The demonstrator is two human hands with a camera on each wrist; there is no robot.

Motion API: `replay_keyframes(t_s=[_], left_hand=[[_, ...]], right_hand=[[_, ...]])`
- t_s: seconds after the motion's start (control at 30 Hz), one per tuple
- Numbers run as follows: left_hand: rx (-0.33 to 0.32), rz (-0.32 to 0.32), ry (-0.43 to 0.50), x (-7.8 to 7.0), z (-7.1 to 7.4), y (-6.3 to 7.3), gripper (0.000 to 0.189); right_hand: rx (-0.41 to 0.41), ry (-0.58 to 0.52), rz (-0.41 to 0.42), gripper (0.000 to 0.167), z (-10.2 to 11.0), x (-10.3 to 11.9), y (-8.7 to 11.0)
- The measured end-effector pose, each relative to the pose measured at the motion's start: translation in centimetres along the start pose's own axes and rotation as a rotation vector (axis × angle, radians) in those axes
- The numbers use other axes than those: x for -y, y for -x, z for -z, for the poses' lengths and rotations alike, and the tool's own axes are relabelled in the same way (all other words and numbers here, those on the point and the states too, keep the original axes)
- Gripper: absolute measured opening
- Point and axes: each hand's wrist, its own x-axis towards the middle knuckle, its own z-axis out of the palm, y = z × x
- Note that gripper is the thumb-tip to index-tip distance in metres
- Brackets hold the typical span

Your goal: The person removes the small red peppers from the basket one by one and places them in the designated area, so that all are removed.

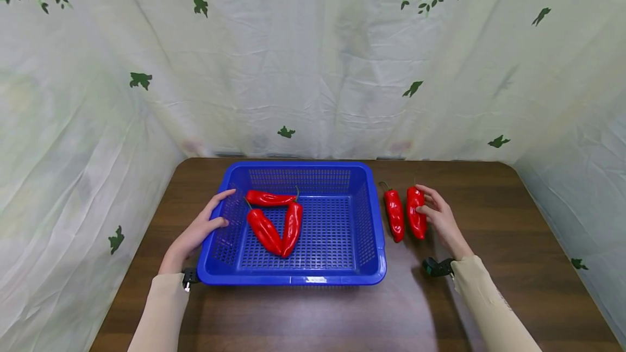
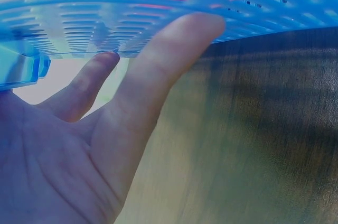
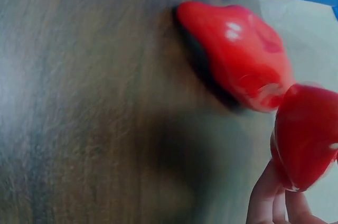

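My left hand [image 1: 198,231] lies at the left side of a blue plastic basket [image 1: 293,280], thumb and fingers stretched over its edge. In the left wrist view the thumb [image 2: 163,49] looks straight against the slotted wall. Three long red peppers lie inside: one crosswise pepper [image 1: 269,198] behind two slanted ones, a left pepper [image 1: 264,231] and a right pepper [image 1: 292,229]. To the right of the basket, my right hand [image 1: 442,221] pinches a glossy red pepper [image 1: 416,212] between thumb and fingers. Beside it another red pepper [image 1: 394,214] rests on the table, stem away from me.
The brown wooden table [image 1: 508,232] extends around the basket. Behind it and at both sides hangs a pale curtain [image 1: 313,69] with a leaf print. A dark wrist camera [image 1: 437,266] sits at my right cuff.
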Motion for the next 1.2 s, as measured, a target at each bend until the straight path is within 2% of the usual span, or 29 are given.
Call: replay_keyframes(t_s=[0.23,0.47,0.7,0.93,1.2], left_hand=[[-0.001,-0.002,-0.004,-0.05,-0.04,0.06,0.066],[-0.003,-0.004,-0.005,0.01,-0.03,-0.03,0.065],[-0.006,-0.007,-0.005,-0.04,-0.03,0.02,0.066],[-0.004,-0.005,0.0,-0.15,-0.07,-0.01,0.066],[-0.005,-0.003,-0.011,-0.15,-0.03,0.02,0.066]], right_hand=[[-0.02,0.157,0.024,0.053,0.11,-0.83,-0.39],[-0.012,0.203,0.01,0.053,-0.04,-1.03,-0.64],[0.008,0.314,-0.012,0.056,-0.38,-0.77,-0.73],[0.015,0.331,-0.03,0.056,-0.67,-0.65,-0.73],[0.006,0.317,-0.003,0.054,-0.64,-0.55,-0.5]])
